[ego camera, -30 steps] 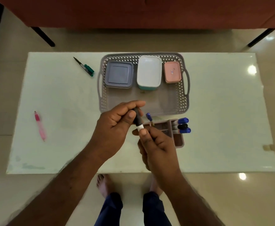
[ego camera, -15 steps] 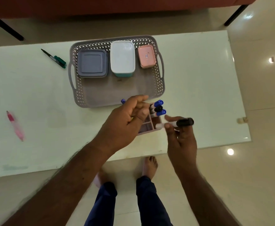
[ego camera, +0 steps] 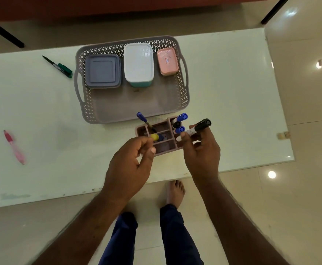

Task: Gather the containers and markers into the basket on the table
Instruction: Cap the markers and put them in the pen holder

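A grey lattice basket (ego camera: 183,92) stands at the far middle of the white table (ego camera: 232,92). It holds a grey-blue container (ego camera: 103,70), a white container with a teal base (ego camera: 138,63) and a pink container (ego camera: 167,61). Just in front of it is a pinkish organizer (ego camera: 164,149) with blue-capped markers (ego camera: 182,117) and a blue pen (ego camera: 142,117) standing in it. My right hand (ego camera: 202,153) grips a black-capped marker (ego camera: 199,127) above the organizer's right end. My left hand (ego camera: 131,165) hovers at its left end, fingers loosely curled, beside a yellow-capped item (ego camera: 154,137).
A green marker (ego camera: 65,68) and a thin black pen (ego camera: 48,60) lie left of the basket. A pink pen (ego camera: 15,148) lies near the table's left end. Dark furniture legs stand beyond the far edge. My feet (ego camera: 174,192) are under the near edge.
My hands have parted: the left let go of the black marker and drew back from the organizer. The right carried the marker to the organizer's right end. The view shifted right.
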Demonstrator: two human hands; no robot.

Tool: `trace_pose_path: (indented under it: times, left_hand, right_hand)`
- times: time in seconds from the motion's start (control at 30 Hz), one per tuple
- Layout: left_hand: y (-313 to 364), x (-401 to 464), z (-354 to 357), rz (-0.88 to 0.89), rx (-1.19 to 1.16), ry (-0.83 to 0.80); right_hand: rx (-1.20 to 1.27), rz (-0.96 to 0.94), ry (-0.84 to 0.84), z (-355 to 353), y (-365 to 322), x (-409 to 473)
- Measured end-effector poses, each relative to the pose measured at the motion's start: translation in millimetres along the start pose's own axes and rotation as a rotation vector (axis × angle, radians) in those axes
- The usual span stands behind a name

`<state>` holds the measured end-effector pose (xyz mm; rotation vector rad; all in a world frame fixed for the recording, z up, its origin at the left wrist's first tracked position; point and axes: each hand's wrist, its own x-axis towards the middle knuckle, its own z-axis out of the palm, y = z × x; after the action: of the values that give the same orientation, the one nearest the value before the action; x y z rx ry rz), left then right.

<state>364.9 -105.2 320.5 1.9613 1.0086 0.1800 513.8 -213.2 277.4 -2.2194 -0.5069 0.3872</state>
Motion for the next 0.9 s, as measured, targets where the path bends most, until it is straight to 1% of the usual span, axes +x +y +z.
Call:
trace_pose_path:
  times: [0.07, 0.13, 0.3, 0.43, 0.7, 0.8, 0.9]
  left_hand:
    - [-1.6, 0.7, 2.2, 0.029, 0.039, -0.003]
    - [-4.4, 2.9, 4.4, 0.061, 0.104, -0.017]
    - [-11.5, 6.5, 8.0, 0.069, 0.189, -0.037]
    - [-14.1, 2.4, 9.8, 0.042, 0.199, -0.034]
    - [-26.4, -7.9, 3.1, 0.052, 0.175, -0.003]
    - [-35.8, -11.2, -5.1, 0.038, 0.169, 0.03]
    - [-44.3, -15.0, -16.7, 0.016, 0.166, 0.065]
  right_hand:
    - [-0.059, -0.018, -0.02, 4.0, 7.1, -3.4]
    - [-0.108, 0.006, -0.04, 8.7, 13.8, -6.5]
    - [-0.164, 0.016, -0.055, 15.9, 22.3, -6.2]
    - [-0.198, 0.003, -0.062, 17.3, 23.3, -4.0]
    - [-0.165, 0.041, -0.081, 8.0, 23.8, -13.4]
    - [-0.111, 0.094, -0.059, -0.3, 23.8, -24.6]
    - [-0.132, 0.096, -0.048, -15.8, 17.8, -36.9]
